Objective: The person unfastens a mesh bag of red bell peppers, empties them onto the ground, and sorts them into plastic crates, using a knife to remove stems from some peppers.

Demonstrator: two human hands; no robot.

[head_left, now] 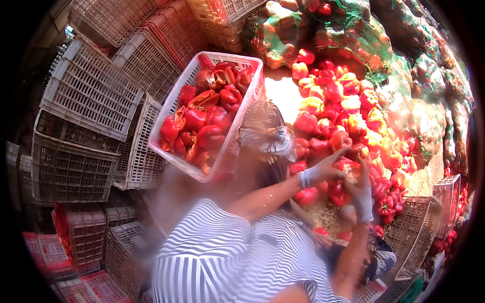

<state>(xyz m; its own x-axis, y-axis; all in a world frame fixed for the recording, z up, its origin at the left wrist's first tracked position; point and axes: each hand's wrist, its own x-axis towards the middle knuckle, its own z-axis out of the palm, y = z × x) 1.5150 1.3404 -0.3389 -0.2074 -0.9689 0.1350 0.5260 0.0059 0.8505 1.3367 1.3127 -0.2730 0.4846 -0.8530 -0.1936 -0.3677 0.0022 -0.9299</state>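
My left hand (326, 170), in a pale grey glove, comes in from the left with its thumb and fingers curved round a red bell pepper (345, 165). Closed on the same pepper from the right is my right hand (360, 192), gloved alike, with fingers bent over its far side. A pale patch shows on the pepper between the hands; whether it is cut there I cannot make out. Under and beyond both hands spreads a large heap of whole red bell peppers (331, 93), partly in bright sunlight.
Left of the heap stands a whitish plastic crate (155, 132) holding split, opened red peppers. Stacked slatted crates (91, 91) line the left side. Green mesh sacks (371, 48) of peppers stand along the far right. A brownish crate (414, 235) leans at right.
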